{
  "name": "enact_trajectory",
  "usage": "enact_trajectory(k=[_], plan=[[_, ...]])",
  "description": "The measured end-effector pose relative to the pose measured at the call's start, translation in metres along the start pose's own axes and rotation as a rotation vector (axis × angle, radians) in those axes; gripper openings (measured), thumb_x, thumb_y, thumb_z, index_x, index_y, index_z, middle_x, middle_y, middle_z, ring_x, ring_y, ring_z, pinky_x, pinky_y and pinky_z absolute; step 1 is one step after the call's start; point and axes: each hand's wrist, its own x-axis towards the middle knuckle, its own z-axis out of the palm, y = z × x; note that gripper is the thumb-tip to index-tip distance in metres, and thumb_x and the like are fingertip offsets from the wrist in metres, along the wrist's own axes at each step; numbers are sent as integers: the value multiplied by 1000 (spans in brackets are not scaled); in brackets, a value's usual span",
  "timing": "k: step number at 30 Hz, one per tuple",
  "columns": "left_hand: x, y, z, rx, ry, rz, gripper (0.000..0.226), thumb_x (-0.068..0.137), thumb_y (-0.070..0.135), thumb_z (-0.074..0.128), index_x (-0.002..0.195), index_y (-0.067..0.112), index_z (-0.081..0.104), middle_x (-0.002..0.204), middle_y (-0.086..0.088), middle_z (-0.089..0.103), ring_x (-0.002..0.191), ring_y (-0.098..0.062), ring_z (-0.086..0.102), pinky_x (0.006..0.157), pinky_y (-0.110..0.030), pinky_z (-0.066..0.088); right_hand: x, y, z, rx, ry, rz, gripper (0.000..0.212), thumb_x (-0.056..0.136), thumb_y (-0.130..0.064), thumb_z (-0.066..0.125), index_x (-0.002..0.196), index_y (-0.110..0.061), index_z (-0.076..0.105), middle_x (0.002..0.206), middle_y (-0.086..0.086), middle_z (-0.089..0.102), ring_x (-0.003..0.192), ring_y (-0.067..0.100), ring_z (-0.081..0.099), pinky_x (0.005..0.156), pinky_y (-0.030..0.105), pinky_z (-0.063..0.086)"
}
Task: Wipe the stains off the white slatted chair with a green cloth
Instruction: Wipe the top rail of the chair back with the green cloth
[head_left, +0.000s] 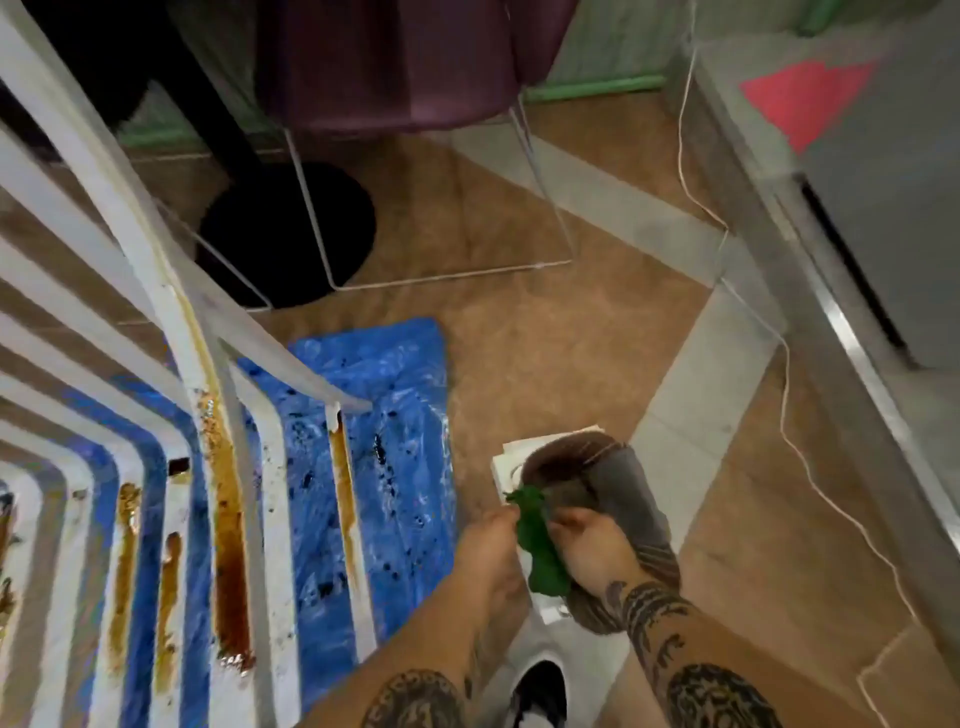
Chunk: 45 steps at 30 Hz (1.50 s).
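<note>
At five o'clock the left hand (488, 540) and right hand (592, 548) both pinch the cloth (537, 551), light and limp, probably best bunched into a pad; the stained chair (275, 493) stands at eight o'clock.

Blue plastic sheet (400, 415) on brown/grey tile floor (571, 338), spattered w/ dark spots. Just right of sheet: grey-brown towel (613, 483) over a white paper stack (511, 457), black/white shoe (540, 691) nearer cam than both. Beyond sheet's far edge: black round base (275, 244) + purple seat (395, 62) on white wire frame (452, 275); well right of sheet: thin white cable (789, 415), grey cabinet (883, 208) w/ pink triangle (810, 98).
</note>
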Motion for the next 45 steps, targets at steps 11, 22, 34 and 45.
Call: enact_trajectory(k=[11,22,34,45], plan=[[23,-39,17,-87,34,-167,25,97,35,54,111,17,65,108,-11,72,101,-30,67,91,-43,56,-4,27,25,359,118,114,12,94,-14,67,99,-24,70,88,-6,72,80,4,66,65,11,49],[-117,75,-23,-169,-76,56,22,98,19,64,116,5,65,111,-18,73,100,-34,71,92,-48,57,-102,-96,-44,834,80,17,17,93,5,63,100,-6,74,93,18,77,95,39,72,93,52,55],[-374,252,-168,-40,-117,672,17,99,10,60,113,18,66,110,-9,75,103,-27,71,96,-48,56,-294,-370,-127,989,-6,-413,24,99,-27,60,122,-23,64,113,9,74,100,32,73,80,45,62],[-550,314,-294,132,-101,1013,24,96,16,66,118,25,71,110,-2,77,106,-23,71,98,-43,56,-449,-510,-122,781,48,-792,17,101,-26,60,115,-20,69,104,-1,77,100,18,73,79,27,59]])
